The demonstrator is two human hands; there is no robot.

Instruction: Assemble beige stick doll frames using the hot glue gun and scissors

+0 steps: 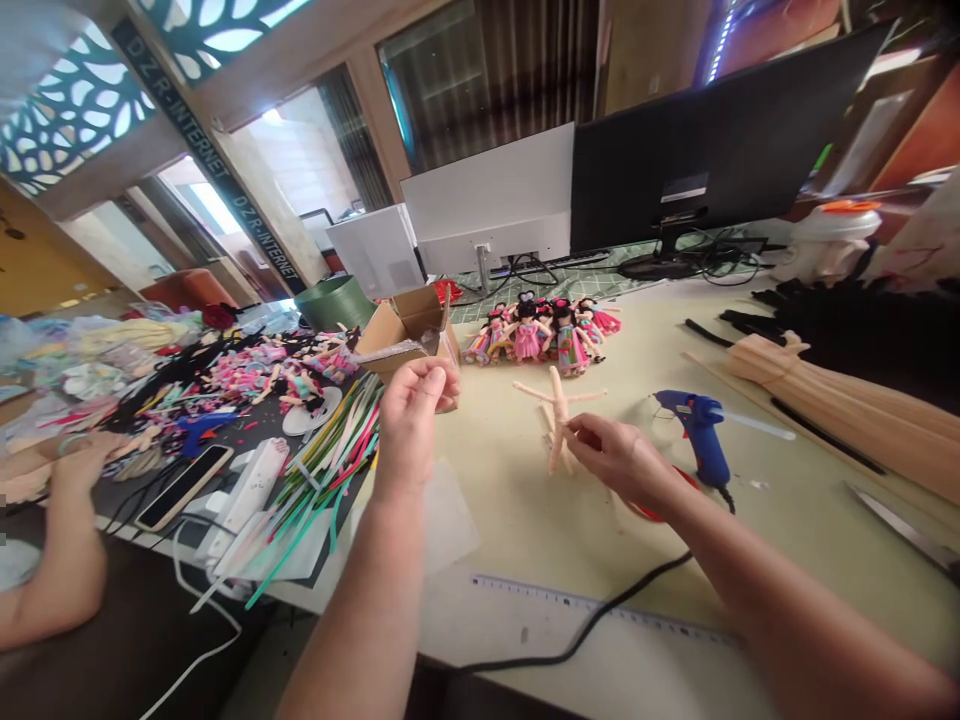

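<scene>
A flesh-coloured pipe-cleaner doll body (pixel 559 405) with outstretched arms stands out above the table. My right hand (pixel 611 450) pinches it low down, near the legs. To the left, my left hand (pixel 412 415) is raised with its fingers curled closed in front of a cardboard box (pixel 405 335); what lies between the fingertips, if anything, is hidden. A blue glue gun (pixel 701 430) rests right of my right hand, with a clear glue stick in its back. Beneath my right wrist a red round rim (pixel 645 512) partly shows.
Finished dolls (pixel 536 330) stand at the back. Flesh-coloured pipe cleaners (pixel 847 400) and scissors (pixel 900 525) lie right. A ruler (pixel 600 608) and black cable (pixel 525 662) cross the front. Coloured pipe cleaners (pixel 322 470) lie left, near a co-worker's hand (pixel 82 455).
</scene>
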